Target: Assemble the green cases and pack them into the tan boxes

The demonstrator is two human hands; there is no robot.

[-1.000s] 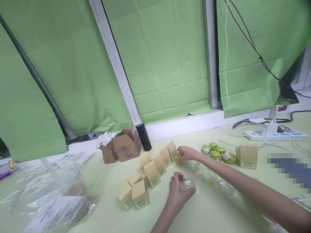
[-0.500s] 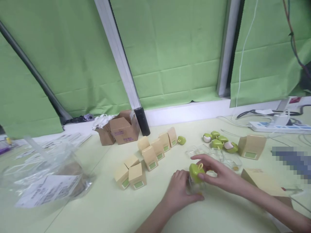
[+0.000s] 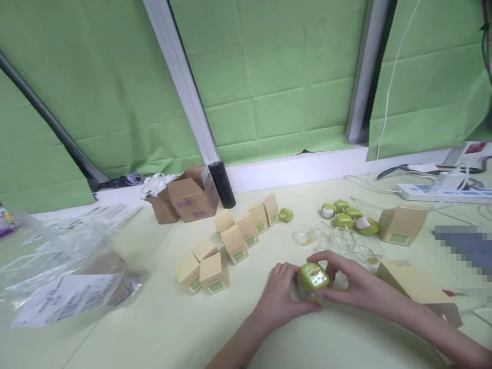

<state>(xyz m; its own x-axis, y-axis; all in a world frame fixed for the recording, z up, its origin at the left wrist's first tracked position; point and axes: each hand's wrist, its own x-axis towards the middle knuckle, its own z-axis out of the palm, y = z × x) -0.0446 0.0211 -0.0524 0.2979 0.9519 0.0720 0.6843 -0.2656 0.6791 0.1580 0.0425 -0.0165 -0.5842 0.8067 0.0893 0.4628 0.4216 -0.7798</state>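
Observation:
My left hand [image 3: 282,296] and my right hand [image 3: 351,284] meet near the table's front, both closed round a small green item [image 3: 313,277] seated in a clear plastic case. My left fingers cup the case from the left. My right fingers wrap the green item from the right and above. Just behind my hands lie several empty clear plastic cases [image 3: 338,241]. More green items [image 3: 348,218] sit in a cluster further back, and a single one [image 3: 286,214] lies beside a row of small tan boxes [image 3: 246,228].
Two tan boxes [image 3: 203,271] stand at left of my hands, another [image 3: 402,225] at right, a flat box [image 3: 417,284] beside my right forearm. Brown cartons [image 3: 188,200], a black cylinder [image 3: 221,184], a plastic bag [image 3: 65,277] and a power strip [image 3: 442,192] lie around.
My right hand drew back from the far row carrying a green item, brought it to the clear case in my left hand, and now presses it down into the case.

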